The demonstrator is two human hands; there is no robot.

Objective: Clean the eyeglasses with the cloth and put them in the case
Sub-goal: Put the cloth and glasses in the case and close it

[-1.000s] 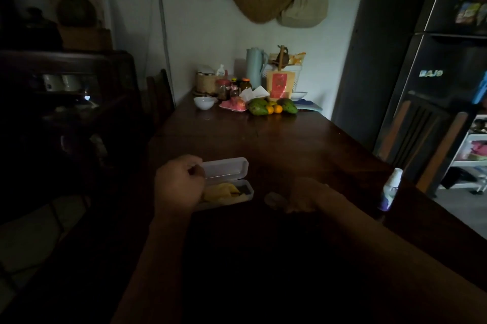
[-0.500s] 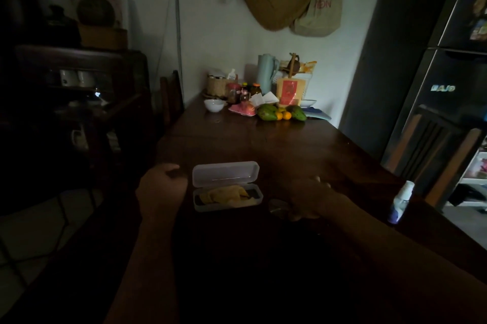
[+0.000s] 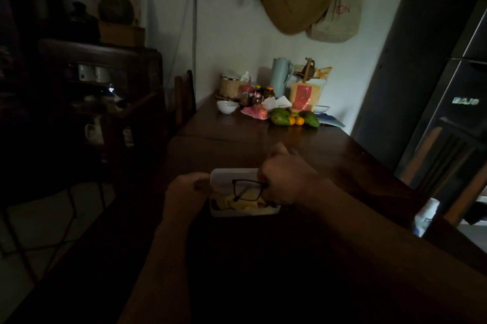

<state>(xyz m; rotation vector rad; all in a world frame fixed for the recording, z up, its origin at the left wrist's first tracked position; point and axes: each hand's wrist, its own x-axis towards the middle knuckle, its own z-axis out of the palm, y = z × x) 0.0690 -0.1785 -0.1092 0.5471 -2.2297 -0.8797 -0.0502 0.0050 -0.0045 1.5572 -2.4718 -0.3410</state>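
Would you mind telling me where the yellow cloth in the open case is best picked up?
Pinch the raised fold of the yellow cloth from above with the fingers: the case walls block the sides, and the eyeglasses held by the right hand hang over it.

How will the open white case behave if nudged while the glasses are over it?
The case looks like thin plastic, so probably light and apt to slide on the smooth table. Its raised lid may tip it backward. The left hand beside it could steady it.
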